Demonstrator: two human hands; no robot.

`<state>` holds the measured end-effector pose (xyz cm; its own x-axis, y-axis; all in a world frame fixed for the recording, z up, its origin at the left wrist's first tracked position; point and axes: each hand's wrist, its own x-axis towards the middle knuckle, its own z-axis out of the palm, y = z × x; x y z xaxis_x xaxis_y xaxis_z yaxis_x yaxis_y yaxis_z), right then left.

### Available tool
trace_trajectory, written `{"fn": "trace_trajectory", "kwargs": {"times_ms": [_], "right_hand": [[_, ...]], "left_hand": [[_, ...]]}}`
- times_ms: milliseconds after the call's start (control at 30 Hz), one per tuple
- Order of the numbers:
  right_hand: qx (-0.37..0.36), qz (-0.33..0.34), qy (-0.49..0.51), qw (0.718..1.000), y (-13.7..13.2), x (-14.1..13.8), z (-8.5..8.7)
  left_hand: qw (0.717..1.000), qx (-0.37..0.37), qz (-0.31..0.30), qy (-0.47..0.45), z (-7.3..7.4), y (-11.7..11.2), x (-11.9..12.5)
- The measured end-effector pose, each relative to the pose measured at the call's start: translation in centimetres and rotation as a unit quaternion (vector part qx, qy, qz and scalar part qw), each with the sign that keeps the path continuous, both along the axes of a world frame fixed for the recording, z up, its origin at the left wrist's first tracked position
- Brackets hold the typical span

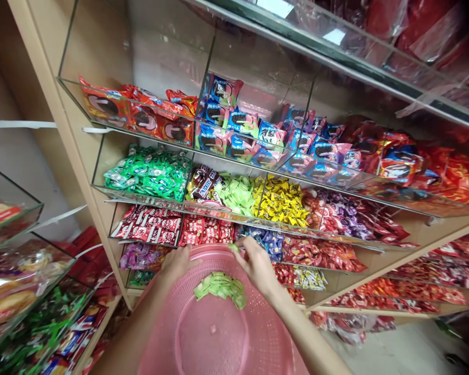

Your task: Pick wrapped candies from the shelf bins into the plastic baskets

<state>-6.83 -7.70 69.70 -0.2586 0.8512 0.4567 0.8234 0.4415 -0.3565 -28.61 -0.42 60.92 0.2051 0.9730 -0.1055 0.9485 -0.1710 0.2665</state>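
The left hand (177,262) clamped a round pink plastic basket (214,341); the right hand (256,265) pinched a pale-green packet (233,247) between fingertips.

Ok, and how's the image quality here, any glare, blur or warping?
Head view: white rectangular reflections on the top glass panel; head view: bread packs at the left edge look smeared, while the blue biscuit packs nearer the middle are clearer; head view: upper right corner falls to black; head view: shelves run aslant, and the pink basket is cut off below.
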Motion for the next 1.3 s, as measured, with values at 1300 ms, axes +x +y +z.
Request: {"fn": "trace_trajectory", "kwargs": {"times_ms": [1300], "right_hand": [[-0.192,-0.128,-0.301,0.925,0.2,0.2,-10.7]], "left_hand": [[1.000,0.007,-0.004,0.003,0.5,-0.2,0.1]]}}
